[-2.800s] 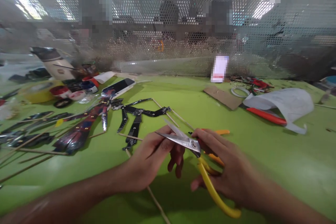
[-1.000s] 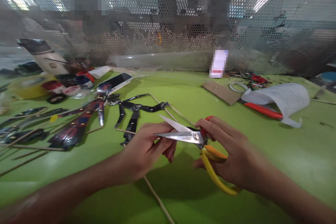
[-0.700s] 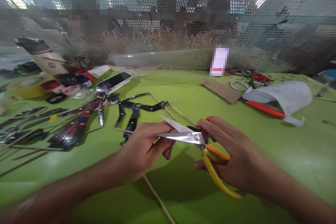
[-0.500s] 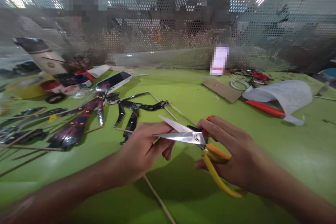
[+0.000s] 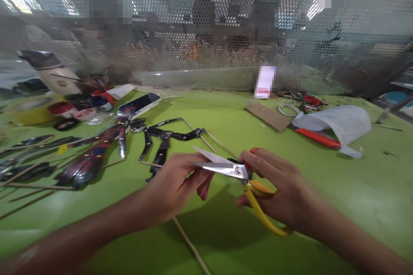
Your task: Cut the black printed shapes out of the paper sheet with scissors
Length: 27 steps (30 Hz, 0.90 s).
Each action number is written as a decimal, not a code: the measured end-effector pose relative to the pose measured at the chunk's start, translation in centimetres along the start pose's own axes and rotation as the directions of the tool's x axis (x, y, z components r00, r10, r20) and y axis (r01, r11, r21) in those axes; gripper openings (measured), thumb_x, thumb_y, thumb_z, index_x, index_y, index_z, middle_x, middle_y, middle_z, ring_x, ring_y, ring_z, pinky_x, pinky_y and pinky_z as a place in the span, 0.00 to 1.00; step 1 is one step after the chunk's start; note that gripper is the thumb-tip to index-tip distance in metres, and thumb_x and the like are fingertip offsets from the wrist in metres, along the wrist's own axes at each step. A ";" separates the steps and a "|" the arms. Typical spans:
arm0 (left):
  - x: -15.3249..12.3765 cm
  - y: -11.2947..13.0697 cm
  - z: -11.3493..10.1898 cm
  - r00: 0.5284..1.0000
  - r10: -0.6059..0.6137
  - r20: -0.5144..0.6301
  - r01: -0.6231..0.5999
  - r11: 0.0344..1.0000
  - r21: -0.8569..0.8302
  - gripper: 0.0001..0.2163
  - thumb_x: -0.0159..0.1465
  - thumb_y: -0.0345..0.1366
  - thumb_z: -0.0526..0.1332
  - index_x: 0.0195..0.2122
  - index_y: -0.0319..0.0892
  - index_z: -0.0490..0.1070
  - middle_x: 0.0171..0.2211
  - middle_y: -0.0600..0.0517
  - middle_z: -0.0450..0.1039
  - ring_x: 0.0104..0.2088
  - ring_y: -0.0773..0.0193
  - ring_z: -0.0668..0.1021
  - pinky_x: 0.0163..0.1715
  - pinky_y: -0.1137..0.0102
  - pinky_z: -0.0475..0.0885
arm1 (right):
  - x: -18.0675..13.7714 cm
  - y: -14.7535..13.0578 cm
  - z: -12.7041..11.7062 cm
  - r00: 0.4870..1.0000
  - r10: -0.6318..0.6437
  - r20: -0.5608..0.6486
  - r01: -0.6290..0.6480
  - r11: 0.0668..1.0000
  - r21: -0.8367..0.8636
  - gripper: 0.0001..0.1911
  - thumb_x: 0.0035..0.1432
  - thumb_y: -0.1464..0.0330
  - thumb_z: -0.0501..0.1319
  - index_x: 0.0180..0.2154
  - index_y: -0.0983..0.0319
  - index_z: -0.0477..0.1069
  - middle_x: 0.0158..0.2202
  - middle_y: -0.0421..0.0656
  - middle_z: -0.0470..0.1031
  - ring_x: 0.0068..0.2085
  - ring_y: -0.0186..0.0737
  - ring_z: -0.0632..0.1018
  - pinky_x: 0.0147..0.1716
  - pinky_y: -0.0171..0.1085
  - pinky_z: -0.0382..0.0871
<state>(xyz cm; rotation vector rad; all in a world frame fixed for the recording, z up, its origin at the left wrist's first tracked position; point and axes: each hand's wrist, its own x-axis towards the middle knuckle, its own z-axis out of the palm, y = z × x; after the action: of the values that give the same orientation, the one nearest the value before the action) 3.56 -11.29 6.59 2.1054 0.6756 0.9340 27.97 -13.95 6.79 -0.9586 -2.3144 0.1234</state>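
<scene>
My right hand [image 5: 280, 193] grips the yellow and orange handles of a pair of scissors [image 5: 226, 166]. The steel blades point left, a little apart, above the green table [image 5: 322, 189]. My left hand [image 5: 174, 184] is closed in a pinch right at the blade tips. What its fingers hold is too small to make out. A thin wooden stick [image 5: 190, 245] lies on the table under my left wrist and runs toward me.
Black jointed puppet pieces on sticks [image 5: 161, 137] and a coloured puppet [image 5: 93, 154] lie to the left, with a phone [image 5: 140, 104] and jars [image 5: 74, 109] behind. Cardboard [image 5: 269, 116], a tape roll [image 5: 287, 109], a red-handled tool [image 5: 318, 137] and white paper [image 5: 338, 122] lie right. A perforated screen [image 5: 206, 30] stands behind the table, with people beyond it.
The scissor blades have drawn slightly closer together. Both hands have stayed almost in place, the left still pinched at the blade tips.
</scene>
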 end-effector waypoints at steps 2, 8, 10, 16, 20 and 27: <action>0.0 0.0 0.0 1.000 -0.014 0.007 0.014 1.000 -0.009 0.17 0.72 0.32 0.51 0.24 0.41 0.66 0.20 0.58 0.68 0.23 0.74 0.74 0.31 0.78 0.68 | 0.0 0.0 0.1 1.000 0.010 -0.003 -0.010 1.000 0.010 0.23 0.59 0.57 0.66 0.50 0.63 0.66 0.38 0.46 0.74 0.36 0.42 0.75 0.35 0.37 0.70; 0.2 0.6 0.1 0.996 -0.088 -0.016 0.088 0.996 0.012 0.15 0.72 0.32 0.51 0.29 0.40 0.70 0.24 0.57 0.73 0.25 0.74 0.74 0.28 0.79 0.68 | 0.5 -0.1 -0.4 0.993 0.122 -0.009 -0.121 0.992 0.016 0.23 0.59 0.57 0.66 0.50 0.64 0.66 0.40 0.46 0.74 0.33 0.38 0.73 0.32 0.34 0.69; 0.2 0.7 0.2 0.994 -0.091 -0.057 0.089 0.996 -0.028 0.09 0.71 0.31 0.54 0.35 0.40 0.72 0.29 0.57 0.75 0.26 0.75 0.76 0.26 0.80 0.69 | 0.7 0.0 -0.6 0.991 0.131 0.005 -0.131 0.991 0.011 0.24 0.58 0.58 0.67 0.51 0.63 0.65 0.43 0.48 0.73 0.36 0.39 0.74 0.35 0.35 0.70; 0.0 0.8 0.2 0.990 0.024 -0.141 -0.016 0.998 0.057 0.07 0.67 0.27 0.58 0.32 0.40 0.72 0.24 0.57 0.75 0.24 0.73 0.77 0.25 0.80 0.70 | 0.5 -0.1 -1.3 0.993 0.098 0.067 -0.098 0.995 -0.001 0.29 0.56 0.61 0.69 0.54 0.63 0.64 0.43 0.49 0.72 0.41 0.44 0.74 0.39 0.39 0.72; -0.1 1.1 0.1 0.973 0.103 -0.207 -0.079 0.989 0.123 0.06 0.67 0.27 0.58 0.33 0.40 0.72 0.24 0.58 0.76 0.23 0.74 0.77 0.25 0.81 0.70 | 0.2 -0.4 -1.6 0.996 0.060 0.070 -0.056 0.997 -0.048 0.29 0.55 0.63 0.70 0.55 0.63 0.63 0.44 0.50 0.72 0.42 0.47 0.74 0.41 0.42 0.72; -0.3 1.2 0.3 0.958 0.100 -0.269 -0.062 0.987 0.145 0.06 0.67 0.27 0.59 0.33 0.40 0.72 0.22 0.60 0.76 0.20 0.77 0.76 0.24 0.83 0.69 | 0.0 -0.2 -1.1 1.000 0.003 0.027 0.000 0.994 -0.112 0.27 0.57 0.60 0.68 0.54 0.64 0.63 0.44 0.52 0.73 0.43 0.51 0.75 0.41 0.45 0.72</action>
<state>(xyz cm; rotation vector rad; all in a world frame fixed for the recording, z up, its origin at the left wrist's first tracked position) 3.83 -12.38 7.26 2.1552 0.8173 1.2764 28.45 -14.30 7.71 -1.0191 -2.3668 0.0077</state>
